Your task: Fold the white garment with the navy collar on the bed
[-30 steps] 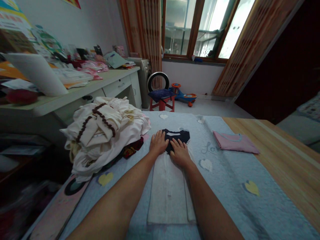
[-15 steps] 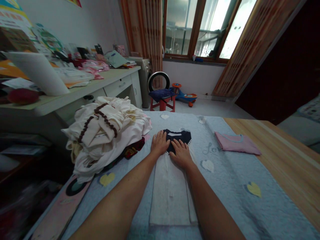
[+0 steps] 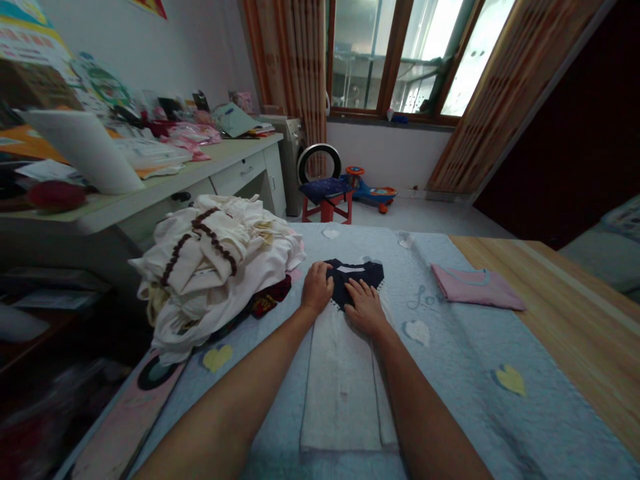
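A folded white garment (image 3: pixel 343 380) with a navy top section (image 3: pixel 361 275) lies flat on a pale blue quilted mat (image 3: pixel 450 393). My left hand (image 3: pixel 317 288) is curled at the left edge of the navy section, its fingers bunched on the fabric. My right hand (image 3: pixel 365 307) rests on the lower right of the navy section, with its fingers lying flat. A folded pink shirt (image 3: pixel 477 287) lies to the right, apart from both hands. A heap of cream clothes with brown trim (image 3: pixel 215 273) stands to the left.
A dark red cloth (image 3: pixel 270 297) pokes out beside the heap. A wooden surface (image 3: pixel 565 313) runs along the mat's right side. Behind the heap stands a cluttered white desk with drawers (image 3: pixel 235 175). A red stool (image 3: pixel 326 193) and blue ride-on toy (image 3: pixel 373 193) stand beyond.
My left hand's fingers have curled and bunched at the navy edge. My right hand has shifted slightly on the navy fabric. The whole view has drifted a little.
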### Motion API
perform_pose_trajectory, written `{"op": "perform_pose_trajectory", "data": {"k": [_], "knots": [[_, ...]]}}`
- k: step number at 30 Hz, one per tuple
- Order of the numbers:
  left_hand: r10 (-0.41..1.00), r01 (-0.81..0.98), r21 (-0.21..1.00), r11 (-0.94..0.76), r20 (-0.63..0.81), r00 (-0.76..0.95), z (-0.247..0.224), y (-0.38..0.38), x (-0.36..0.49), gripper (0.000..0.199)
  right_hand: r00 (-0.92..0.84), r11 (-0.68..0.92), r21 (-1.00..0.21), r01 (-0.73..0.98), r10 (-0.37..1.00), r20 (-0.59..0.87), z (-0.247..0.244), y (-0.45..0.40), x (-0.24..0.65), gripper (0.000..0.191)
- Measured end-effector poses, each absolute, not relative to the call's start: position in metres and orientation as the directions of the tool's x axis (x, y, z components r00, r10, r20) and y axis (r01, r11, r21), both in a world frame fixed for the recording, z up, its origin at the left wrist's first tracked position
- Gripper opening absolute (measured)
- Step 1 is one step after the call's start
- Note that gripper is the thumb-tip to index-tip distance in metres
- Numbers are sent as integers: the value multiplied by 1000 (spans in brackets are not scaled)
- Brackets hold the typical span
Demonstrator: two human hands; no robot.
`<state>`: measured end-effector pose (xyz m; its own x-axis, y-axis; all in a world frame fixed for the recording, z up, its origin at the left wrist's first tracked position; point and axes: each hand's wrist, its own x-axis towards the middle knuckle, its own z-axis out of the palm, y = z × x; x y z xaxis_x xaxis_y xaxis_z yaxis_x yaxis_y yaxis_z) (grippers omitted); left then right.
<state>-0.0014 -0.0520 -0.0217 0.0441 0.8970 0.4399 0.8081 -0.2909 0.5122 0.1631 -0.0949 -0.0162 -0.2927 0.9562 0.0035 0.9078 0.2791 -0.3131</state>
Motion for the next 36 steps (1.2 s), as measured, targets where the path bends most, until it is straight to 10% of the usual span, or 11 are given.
{"op": "perform_pose_trajectory", "data": {"k": [6, 36], "knots": [[892, 824, 384, -416, 348, 288, -16, -103, 1, 11, -292, 294, -348, 890, 955, 61, -21, -93, 165, 53], [873, 782, 420, -461, 372, 315, -23, -124, -1, 11, -276, 281, -357, 891, 959, 66, -21, -93, 165, 57]]}}
